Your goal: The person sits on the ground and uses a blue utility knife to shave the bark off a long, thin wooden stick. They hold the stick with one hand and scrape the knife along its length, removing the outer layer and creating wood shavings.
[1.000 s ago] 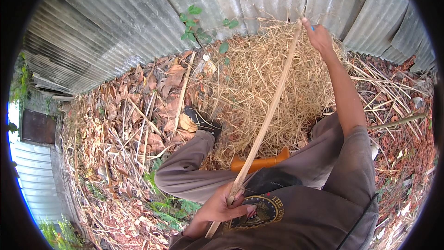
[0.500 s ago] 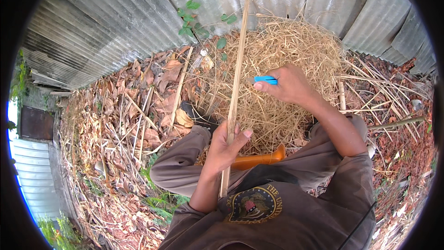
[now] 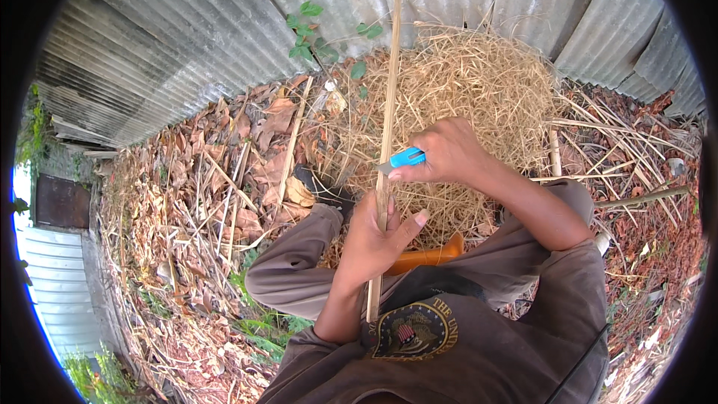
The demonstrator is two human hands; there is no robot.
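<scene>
Over the lap, left hand (image 3: pixel 374 236) grips bamboo strip (image 3: pixel 390 90) upright; right hand (image 3: pixel 449 153) clasps blue knife (image 3: pixel 405 158).

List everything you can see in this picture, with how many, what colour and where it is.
bamboo strip: one, pale tan, upright at centre, running from the lap up past the fence
utility knife: one, blue handle, against the strip at mid-height
straw pile: one, yellow, behind the strip at the fence's foot
corrugated metal fence: one, grey, curving across the top
dry leaves: many, brown, on the ground at left
loose sticks: several, tan, lying among the leaves and at right
green plant: one, against the fence
orange object: one, on the lap, partly hidden
left hand: gripping the strip low down
right hand: holding the knife to the strip
</scene>
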